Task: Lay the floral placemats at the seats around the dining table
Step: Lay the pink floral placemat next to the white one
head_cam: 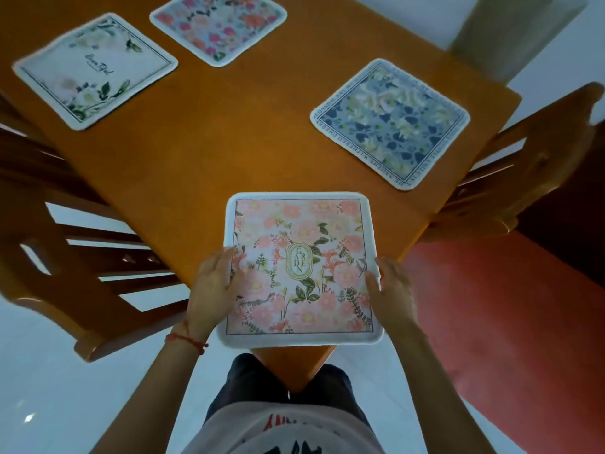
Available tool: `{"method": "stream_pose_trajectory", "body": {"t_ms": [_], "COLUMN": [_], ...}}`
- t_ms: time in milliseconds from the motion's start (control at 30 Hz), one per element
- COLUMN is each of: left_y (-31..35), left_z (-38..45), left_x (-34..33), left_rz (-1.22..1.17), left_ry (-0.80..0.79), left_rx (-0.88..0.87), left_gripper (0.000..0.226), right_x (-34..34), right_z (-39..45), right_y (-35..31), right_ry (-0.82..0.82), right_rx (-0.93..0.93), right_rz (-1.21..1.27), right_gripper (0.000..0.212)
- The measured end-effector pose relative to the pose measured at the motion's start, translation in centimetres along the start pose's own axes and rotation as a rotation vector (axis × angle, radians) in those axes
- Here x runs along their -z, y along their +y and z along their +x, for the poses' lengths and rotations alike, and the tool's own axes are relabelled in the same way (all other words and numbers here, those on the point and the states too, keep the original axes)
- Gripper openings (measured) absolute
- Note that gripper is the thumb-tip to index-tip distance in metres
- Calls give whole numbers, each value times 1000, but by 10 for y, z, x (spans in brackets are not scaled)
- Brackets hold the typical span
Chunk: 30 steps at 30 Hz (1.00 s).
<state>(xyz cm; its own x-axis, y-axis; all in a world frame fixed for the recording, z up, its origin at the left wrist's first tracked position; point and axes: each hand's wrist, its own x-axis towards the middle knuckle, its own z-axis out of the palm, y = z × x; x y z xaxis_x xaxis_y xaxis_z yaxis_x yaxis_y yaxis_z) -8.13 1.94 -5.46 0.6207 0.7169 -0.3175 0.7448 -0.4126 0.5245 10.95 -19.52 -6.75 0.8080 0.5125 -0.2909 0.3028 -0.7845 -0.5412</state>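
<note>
I hold the pink placemat (301, 267) by its two side edges, my left hand (214, 280) gripping the left edge and my right hand (391, 290) gripping the right. It lies at the near corner of the table (229, 136). Three more mats lie on the table farther off: blue placemat (391, 124), white placemat (95, 70), rose placemat (219, 26).

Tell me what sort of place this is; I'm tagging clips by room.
Probably a home dining area: an orange wooden dining table, slatted wooden chairs at its sides, and square floral placemats laid at the seats.
</note>
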Motion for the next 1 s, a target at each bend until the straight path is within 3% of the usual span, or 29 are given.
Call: {"method": "stream_pose_trajectory", "body": {"t_ms": [167,300,633,1000], "left_y": [-1,1,1,-7], "left_z": [8,8,20,20], "left_x": [-2,-7,-9,-5], "left_rz": [-202,-302,-354,-380], "left_ry": [23,49,174,190], "left_rx": [179,220,309,359], "left_gripper": [40,37,31,22], "right_x": [-5,-8,-13,-7], "right_z": [11,18,29,26], "right_y": [-1,0,3,7], "right_ry": [-13,9,65,75], "right_rx": [-38,-50,-140,-228], "right_rz": [49,78,209,297], "right_gripper": [36,34,21,14]}}
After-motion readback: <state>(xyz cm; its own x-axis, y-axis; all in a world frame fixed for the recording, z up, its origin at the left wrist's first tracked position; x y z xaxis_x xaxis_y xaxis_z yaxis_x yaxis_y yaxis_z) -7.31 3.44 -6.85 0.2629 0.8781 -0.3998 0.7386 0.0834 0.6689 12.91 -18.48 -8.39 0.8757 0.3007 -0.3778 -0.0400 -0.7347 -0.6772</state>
